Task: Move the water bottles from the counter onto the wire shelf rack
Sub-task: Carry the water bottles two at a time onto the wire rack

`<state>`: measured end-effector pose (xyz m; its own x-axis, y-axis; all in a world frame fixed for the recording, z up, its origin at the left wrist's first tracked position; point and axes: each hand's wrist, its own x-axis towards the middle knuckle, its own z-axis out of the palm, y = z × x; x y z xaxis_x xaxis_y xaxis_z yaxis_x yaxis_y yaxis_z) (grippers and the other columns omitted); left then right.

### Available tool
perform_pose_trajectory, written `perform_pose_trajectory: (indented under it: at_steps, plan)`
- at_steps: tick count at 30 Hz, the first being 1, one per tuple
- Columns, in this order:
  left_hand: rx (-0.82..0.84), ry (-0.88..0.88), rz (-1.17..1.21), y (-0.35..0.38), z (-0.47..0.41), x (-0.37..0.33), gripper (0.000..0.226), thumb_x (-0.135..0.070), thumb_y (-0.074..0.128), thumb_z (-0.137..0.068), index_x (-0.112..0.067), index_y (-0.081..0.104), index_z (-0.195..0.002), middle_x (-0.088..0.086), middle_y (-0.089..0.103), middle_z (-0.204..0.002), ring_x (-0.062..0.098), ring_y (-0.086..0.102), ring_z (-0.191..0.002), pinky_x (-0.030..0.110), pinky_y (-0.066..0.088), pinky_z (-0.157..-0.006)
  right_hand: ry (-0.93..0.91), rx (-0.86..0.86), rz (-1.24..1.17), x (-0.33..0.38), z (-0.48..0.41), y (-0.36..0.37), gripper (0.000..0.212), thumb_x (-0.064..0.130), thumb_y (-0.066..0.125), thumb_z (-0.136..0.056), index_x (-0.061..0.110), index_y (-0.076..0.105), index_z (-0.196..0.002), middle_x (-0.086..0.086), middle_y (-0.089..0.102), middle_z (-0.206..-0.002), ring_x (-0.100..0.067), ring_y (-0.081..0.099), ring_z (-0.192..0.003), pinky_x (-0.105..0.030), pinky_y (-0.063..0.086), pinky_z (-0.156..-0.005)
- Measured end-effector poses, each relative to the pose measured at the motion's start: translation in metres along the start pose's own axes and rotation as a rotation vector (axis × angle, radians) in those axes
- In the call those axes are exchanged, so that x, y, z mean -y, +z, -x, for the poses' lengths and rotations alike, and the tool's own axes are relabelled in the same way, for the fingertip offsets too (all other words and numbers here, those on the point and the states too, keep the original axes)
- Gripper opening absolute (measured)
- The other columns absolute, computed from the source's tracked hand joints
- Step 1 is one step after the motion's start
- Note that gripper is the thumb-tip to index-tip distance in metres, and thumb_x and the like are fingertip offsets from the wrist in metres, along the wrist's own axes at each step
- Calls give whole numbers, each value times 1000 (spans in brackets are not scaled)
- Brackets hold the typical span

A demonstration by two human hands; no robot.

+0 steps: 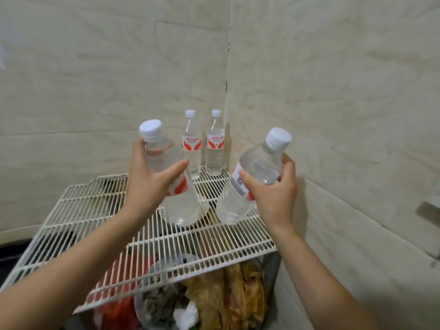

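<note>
I hold two clear water bottles with white caps and red-and-white labels over the white wire shelf rack [78, 210]. My left hand [148, 179] grips the left bottle [181, 206] round its upper body, nearly upright, its base just above or on the wires. My right hand [273, 186] grips the right bottle [257, 167] at its middle; it tilts to the right with its base close to the rack. Two more bottles of the same kind, the back left bottle [191, 144] and the back right bottle [215, 144], stand upright in the rack's far corner.
Tiled walls meet in a corner right behind the rack. Under the wires lie bags of dried food [226, 296], a red bag [123, 265] and a clear container [162, 303]. A dark counter edge [9, 251] shows at the left. A fitting [431, 206] juts from the right wall.
</note>
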<state>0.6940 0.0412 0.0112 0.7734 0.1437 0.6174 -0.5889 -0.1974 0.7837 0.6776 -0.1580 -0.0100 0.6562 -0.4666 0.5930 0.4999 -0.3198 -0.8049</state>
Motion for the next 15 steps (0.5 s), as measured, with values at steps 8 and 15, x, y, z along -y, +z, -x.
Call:
perform_pose_trajectory:
  at_steps: [8,15]
  plan:
    - [59,-8,-12,36,-53,40,57,-26,74,-67,-31,38,-110,-15,53,-101,2,55,-94,27,48,-77,-1,-88,71,-32,-59,47,68,34,82,-58,18,50,-115,4,60,-100,-19,61,-92,-32,48,-76]
    - [-20,-58,-86,77,-101,74,63,-29,78,-64,-26,39,-114,7,53,-118,23,52,-109,45,46,-96,50,90,258,-59,-109,97,70,43,79,-59,21,47,-118,3,61,-106,-16,56,-92,-27,41,-71]
